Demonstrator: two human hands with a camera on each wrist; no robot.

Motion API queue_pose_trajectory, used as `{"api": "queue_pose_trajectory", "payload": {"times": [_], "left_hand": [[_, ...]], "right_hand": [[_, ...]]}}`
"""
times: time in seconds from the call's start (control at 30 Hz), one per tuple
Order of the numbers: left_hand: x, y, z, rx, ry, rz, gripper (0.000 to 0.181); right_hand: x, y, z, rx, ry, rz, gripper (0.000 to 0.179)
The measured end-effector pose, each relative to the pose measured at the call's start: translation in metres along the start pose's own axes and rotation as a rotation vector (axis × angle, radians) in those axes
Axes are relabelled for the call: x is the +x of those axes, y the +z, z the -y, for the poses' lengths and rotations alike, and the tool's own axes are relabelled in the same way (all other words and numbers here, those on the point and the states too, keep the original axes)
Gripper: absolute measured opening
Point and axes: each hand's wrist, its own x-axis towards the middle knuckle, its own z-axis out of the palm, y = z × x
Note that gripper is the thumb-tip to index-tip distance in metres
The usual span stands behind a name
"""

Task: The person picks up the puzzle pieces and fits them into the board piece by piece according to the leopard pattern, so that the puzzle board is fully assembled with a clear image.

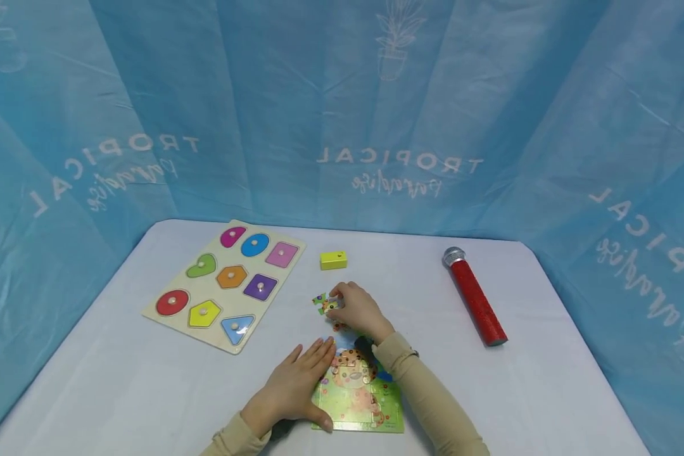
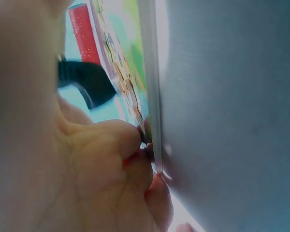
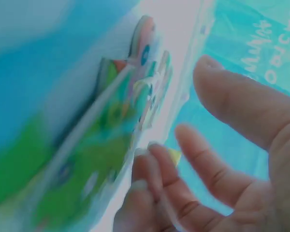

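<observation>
A jigsaw puzzle point(image 1: 356, 405) with a spotted cartoon animal on green lies at the front middle of the table. My left hand point(image 1: 299, 386) rests along its left side, fingers extended and thumb at the lower edge; the left wrist view shows these fingers at the board's edge point(image 2: 154, 87). Beyond the puzzle's top, my right hand point(image 1: 360, 311) reaches over loose puzzle pieces point(image 1: 326, 304), partly covering them. In the right wrist view its thumb point(image 3: 232, 92) stands apart from the bent fingers, with nothing between them, beside some pieces point(image 3: 142, 48).
To the left lies a cream shape board point(image 1: 216, 297) with colourful knobbed shapes. A small yellow block point(image 1: 333, 260) sits behind the loose pieces. On the right is a red microphone point(image 1: 479, 301) with a silver head. A blue printed curtain point(image 1: 319, 114) surrounds the white table.
</observation>
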Motion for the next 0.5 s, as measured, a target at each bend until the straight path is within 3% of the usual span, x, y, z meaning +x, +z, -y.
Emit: {"api": "queue_pose_trajectory", "payload": {"times": [0.17,0.37,0.5], "left_hand": [[0.001,0.002,-0.001,0.005,0.001,0.010,0.128],[0.001,0.003,-0.001,0.001,-0.014,0.008,0.129],[0.000,0.001,0.000,0.001,-0.017,0.006,0.129]], "right_hand": [[0.013,0.007,0.006,-0.054,0.053,0.003,0.052],[0.017,0.008,0.008,-0.132,0.070,0.018,0.048],[0.018,0.006,0.007,-0.093,0.079,0.030,0.054]]}}
